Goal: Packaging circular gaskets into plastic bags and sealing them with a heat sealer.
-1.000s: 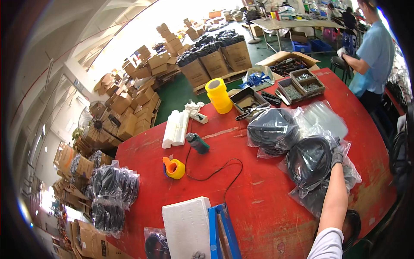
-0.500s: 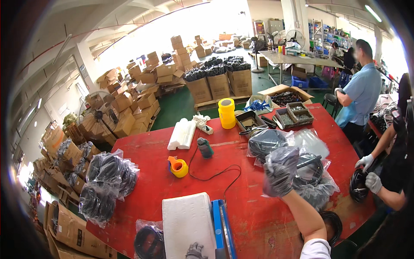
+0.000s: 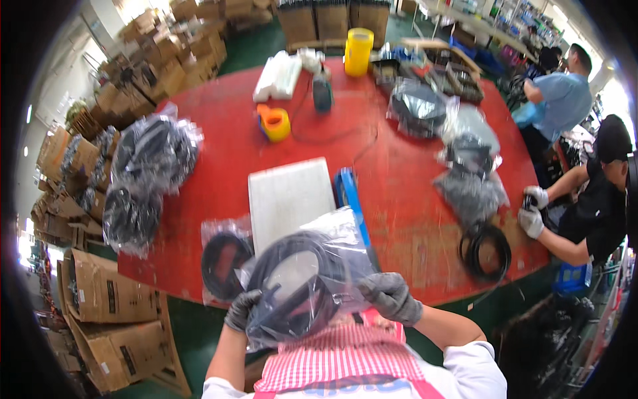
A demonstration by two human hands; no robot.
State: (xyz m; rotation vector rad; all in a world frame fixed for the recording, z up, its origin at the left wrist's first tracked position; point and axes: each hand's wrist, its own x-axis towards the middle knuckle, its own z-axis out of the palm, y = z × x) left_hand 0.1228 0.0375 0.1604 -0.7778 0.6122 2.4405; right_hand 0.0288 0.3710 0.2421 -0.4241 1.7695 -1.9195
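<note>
Red table (image 3: 412, 193) | hands (image 3: 392, 299) clamped on bagged black coil (image 3: 318, 292) | carton print (image 3: 111, 296) illegible

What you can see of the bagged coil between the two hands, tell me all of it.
The bagged coil is a thick black ring, rubbery or plastic-looking, inside a clear, shiny, wrinkled bag with loose film at upper right. It sits tilted before the white block, hiding its near end. The left hand grips its left edge; the right hand meets its right side.

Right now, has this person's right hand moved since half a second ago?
Yes: the right hand moved toward the body, relative to the blue frame.
</note>
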